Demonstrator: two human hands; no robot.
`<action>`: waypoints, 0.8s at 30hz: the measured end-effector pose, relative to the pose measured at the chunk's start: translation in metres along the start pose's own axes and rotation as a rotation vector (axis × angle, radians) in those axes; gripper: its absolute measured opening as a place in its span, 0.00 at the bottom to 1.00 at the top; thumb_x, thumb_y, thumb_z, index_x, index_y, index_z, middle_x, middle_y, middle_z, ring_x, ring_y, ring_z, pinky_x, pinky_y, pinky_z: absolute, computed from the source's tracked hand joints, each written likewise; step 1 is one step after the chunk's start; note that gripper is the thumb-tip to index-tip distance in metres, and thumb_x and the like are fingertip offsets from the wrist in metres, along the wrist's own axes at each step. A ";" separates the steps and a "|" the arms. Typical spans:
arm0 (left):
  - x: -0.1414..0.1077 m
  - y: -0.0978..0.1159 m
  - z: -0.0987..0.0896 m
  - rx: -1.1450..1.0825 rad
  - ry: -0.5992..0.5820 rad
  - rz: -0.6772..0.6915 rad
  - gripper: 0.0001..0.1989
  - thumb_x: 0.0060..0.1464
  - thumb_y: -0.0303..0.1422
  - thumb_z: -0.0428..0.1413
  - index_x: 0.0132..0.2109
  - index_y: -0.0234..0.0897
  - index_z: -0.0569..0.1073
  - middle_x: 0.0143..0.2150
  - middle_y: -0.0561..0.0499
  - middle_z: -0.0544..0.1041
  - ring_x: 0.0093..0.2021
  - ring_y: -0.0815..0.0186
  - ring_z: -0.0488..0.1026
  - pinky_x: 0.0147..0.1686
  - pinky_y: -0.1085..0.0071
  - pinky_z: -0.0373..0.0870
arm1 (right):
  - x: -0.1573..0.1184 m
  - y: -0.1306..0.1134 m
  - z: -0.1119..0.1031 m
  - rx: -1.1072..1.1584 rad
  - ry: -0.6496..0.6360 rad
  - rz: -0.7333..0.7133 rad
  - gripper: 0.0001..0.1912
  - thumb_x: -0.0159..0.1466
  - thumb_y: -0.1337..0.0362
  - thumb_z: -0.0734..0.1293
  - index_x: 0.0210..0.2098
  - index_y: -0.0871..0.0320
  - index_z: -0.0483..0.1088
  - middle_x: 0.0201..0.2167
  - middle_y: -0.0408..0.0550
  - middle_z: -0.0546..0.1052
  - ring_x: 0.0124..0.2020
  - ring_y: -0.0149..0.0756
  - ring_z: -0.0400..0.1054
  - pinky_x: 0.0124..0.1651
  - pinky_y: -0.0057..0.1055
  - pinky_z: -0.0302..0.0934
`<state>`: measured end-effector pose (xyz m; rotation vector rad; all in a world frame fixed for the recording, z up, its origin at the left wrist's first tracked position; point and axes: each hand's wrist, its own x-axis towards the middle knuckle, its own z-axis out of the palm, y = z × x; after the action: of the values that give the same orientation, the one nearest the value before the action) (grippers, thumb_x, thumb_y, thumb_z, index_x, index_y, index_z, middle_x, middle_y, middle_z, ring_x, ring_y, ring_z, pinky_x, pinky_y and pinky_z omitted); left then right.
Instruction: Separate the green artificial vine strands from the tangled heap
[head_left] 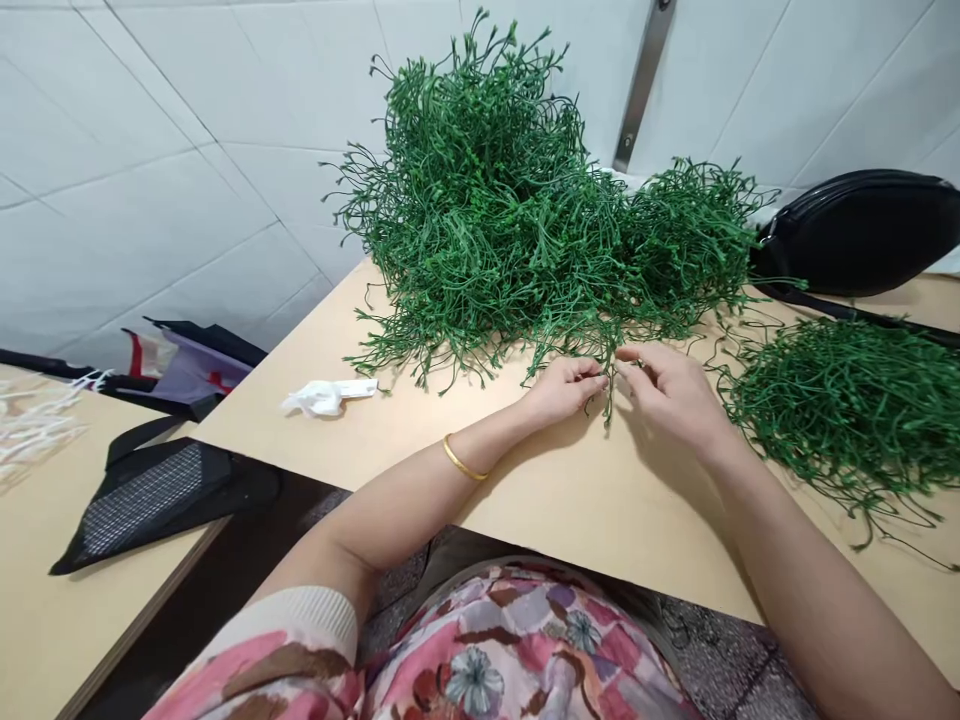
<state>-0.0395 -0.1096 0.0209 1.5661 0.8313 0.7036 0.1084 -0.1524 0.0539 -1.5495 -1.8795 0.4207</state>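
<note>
A tall heap of thin green plastic stems point(487, 220) with small tips lies at the back of the wooden table. At its front edge, my left hand point(568, 388) pinches thin green stems between thumb and fingers. Close by on the right, my right hand point(664, 390) has its thumb and forefinger closed at the same small bunch of stems point(609, 385), which hangs down between the two hands. A flatter pile of green stems point(855, 400) lies to the right of my right hand.
A crumpled white tissue point(324, 398) lies on the table point(420, 450) at left. A black bag point(870, 235) stands at the back right. At far left, a black mesh pouch point(150, 495) and white strands point(34, 425) lie on another table.
</note>
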 end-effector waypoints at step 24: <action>-0.003 -0.001 0.007 -0.321 0.127 -0.080 0.14 0.43 0.37 0.62 0.24 0.33 0.65 0.20 0.56 0.63 0.21 0.76 0.57 0.24 0.74 0.53 | -0.010 0.010 0.016 0.050 -0.041 -0.039 0.11 0.57 0.68 0.60 0.31 0.58 0.74 0.27 0.46 0.71 0.31 0.33 0.63 0.35 0.30 0.55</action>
<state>-0.0355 -0.1160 0.0190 1.2042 0.8242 0.8399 0.1065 -0.1574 0.0333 -1.4798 -1.9131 0.4819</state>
